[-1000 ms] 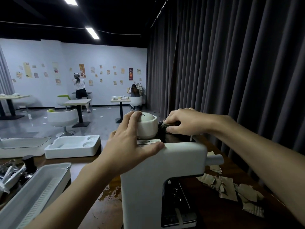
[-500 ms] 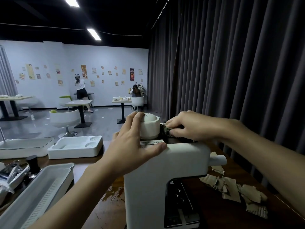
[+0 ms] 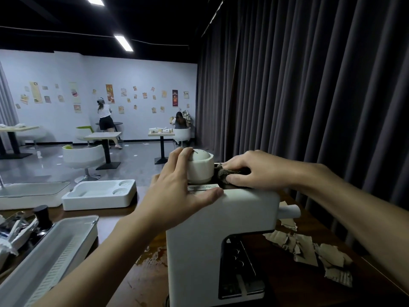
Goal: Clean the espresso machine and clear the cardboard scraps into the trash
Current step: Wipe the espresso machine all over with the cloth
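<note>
now left hand [image 3: 177, 193] presses espresso machine [image 3: 199, 240], right hand [image 3: 259, 169] grips cloth [image 3: 222, 173].

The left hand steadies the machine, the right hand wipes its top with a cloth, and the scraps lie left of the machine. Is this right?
Not quite: the head view shows the scraps lying right of the machine, not left. The left hand does steady it, and the right hand wipes its top with a cloth.
</note>
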Demonstrator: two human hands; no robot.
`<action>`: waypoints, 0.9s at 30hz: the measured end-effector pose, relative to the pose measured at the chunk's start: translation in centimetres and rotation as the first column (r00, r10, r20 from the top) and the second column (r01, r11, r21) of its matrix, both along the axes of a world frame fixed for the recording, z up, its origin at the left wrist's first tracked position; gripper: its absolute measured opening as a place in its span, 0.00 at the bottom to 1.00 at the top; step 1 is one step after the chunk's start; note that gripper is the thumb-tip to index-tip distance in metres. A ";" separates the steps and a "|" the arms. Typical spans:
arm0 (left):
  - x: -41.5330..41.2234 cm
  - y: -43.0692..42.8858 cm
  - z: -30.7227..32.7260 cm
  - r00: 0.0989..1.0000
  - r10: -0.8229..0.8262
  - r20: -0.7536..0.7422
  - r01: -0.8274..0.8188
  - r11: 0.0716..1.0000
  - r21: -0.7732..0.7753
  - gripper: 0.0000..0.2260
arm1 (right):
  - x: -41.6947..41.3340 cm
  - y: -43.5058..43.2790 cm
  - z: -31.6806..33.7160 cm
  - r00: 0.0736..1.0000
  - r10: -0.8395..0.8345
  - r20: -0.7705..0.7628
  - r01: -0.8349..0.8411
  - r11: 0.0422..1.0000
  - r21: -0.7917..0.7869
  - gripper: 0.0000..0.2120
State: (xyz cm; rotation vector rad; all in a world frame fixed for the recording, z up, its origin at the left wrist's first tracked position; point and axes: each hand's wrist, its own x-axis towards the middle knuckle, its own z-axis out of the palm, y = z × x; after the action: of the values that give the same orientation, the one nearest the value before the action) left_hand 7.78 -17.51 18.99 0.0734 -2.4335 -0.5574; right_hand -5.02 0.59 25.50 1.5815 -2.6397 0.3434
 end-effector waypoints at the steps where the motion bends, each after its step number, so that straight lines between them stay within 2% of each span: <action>1: 0.0 0.0 0.0 1.000 -0.003 -0.004 0.003 1.000 0.003 0.47 | 0.6 0.7 -0.1 1.000 0.007 -0.004 -0.007 1.000 -0.008 0.19; 8: 0.3 0.0 0.1 1.000 -0.028 0.004 0.028 0.999 0.027 0.49 | 2.6 2.1 -0.3 0.999 0.037 -0.024 -0.038 0.998 -0.044 0.14; 12: 0.4 -0.2 0.1 0.999 -0.041 0.020 0.040 0.999 0.018 0.47 | -0.2 -1.4 0.0 0.995 -0.041 -0.090 0.047 0.997 0.063 0.12; 19: 0.7 -0.4 0.1 0.998 -0.048 0.035 0.048 0.999 0.016 0.49 | -2.2 -4.7 -0.3 0.981 -0.143 -0.132 0.154 0.985 0.081 0.13; 27: 0.5 -0.3 -0.2 0.998 -0.056 0.024 0.056 0.998 0.032 0.50 | 3.8 2.0 -0.7 0.989 -0.044 -0.140 0.046 0.999 0.012 0.13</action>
State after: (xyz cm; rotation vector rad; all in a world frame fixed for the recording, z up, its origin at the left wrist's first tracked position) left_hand 8.26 -17.83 18.80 0.0254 -2.4573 -0.6234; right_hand -1.23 2.57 24.82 1.4880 -2.5734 0.2033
